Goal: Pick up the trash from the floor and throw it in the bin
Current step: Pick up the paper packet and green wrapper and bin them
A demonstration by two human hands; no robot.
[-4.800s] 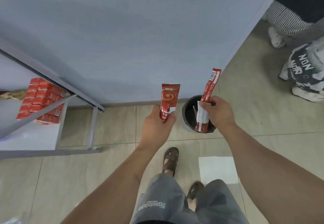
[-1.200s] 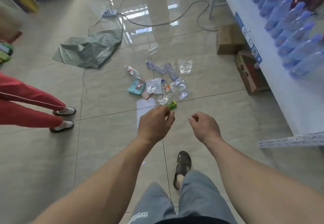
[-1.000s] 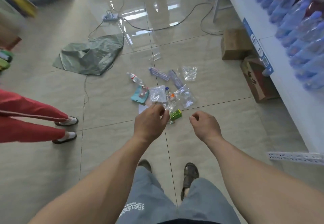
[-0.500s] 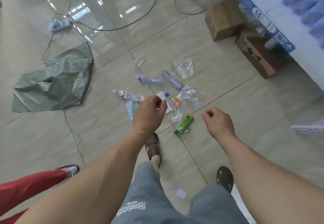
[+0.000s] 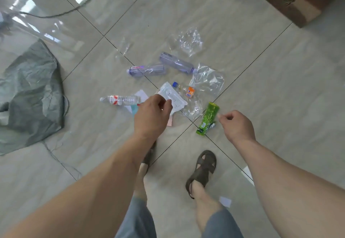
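Green wrapper (image 5: 207, 118) lay beside right hand (image 5: 236, 125) | both hands loosely curled, empty; left hand (image 5: 152, 117) above white pouch (image 5: 172, 98) | risk: crinkly film slipping mid-pinch

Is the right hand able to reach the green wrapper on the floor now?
Probably yes. The right hand is empty and hangs just beside the green wrapper, which lies uncovered on the tile, nothing between them.

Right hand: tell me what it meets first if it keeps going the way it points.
Most likely the green wrapper, lying just ahead of the right hand on the floor. The hand appears to be above it, so depth is uncertain.
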